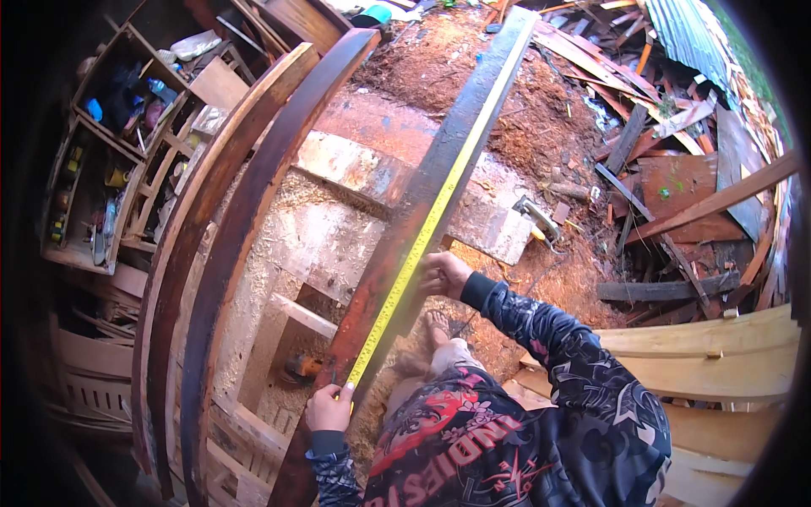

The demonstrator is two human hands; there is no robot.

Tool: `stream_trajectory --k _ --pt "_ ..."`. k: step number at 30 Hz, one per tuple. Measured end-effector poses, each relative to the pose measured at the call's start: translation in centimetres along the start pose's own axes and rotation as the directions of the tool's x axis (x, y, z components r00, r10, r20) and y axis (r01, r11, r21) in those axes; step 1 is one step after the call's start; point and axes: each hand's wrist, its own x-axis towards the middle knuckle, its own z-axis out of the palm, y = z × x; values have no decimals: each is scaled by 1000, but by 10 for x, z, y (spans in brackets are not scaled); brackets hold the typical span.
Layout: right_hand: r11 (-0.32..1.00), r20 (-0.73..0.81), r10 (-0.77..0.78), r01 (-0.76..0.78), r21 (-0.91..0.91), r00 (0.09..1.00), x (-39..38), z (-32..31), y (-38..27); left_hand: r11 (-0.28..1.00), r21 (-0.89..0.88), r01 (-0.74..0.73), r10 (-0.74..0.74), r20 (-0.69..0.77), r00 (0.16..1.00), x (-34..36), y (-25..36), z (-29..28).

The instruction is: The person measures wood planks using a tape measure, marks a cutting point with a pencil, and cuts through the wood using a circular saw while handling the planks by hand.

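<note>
A long dark reddish plank (456,127) runs diagonally from the lower middle to the top, with an extended yellow tape measure (430,220) along it. My left hand (329,408) pinches the tape near the lower end, over the plank. My right hand (443,275) has curled fingers at the plank's right edge beside the tape, farther up; whether it also grips the tape is unclear. The plank rests across pale, sawdust-covered boards (346,165). An orange tool (304,367) lies partly hidden below them, left of the plank.
Two long dark beams (220,279) stand at left, beside wooden bins of tools and containers (118,101). A power tool (541,224) lies right of the plank. Scrap wood (676,186) and corrugated sheet (684,42) are heaped at upper right, pale boards (693,342) at lower right. My bare foot shows below.
</note>
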Motion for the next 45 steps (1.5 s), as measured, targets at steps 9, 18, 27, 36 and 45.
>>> stream_trajectory --k 9,18,27,36,45 --pt "267 -256 -220 -194 -944 941 -54 -176 122 995 71 -64 57 103 993 22 1 -4" --pt "587 -355 -283 -132 -799 891 -97 -211 206 983 174 -64 44 113 993 25 14 6" --pt "617 -578 204 -562 -551 790 -118 -376 28 998 69 -7 -5 175 985 45 -4 12" --pt "277 -569 -219 -508 -816 793 22 -657 -46 976 132 172 -181 63 981 27 6 23" --pt "202 -562 -504 -543 -815 656 202 -774 -122 646 -44 762 -761 47 647 35 62 37"
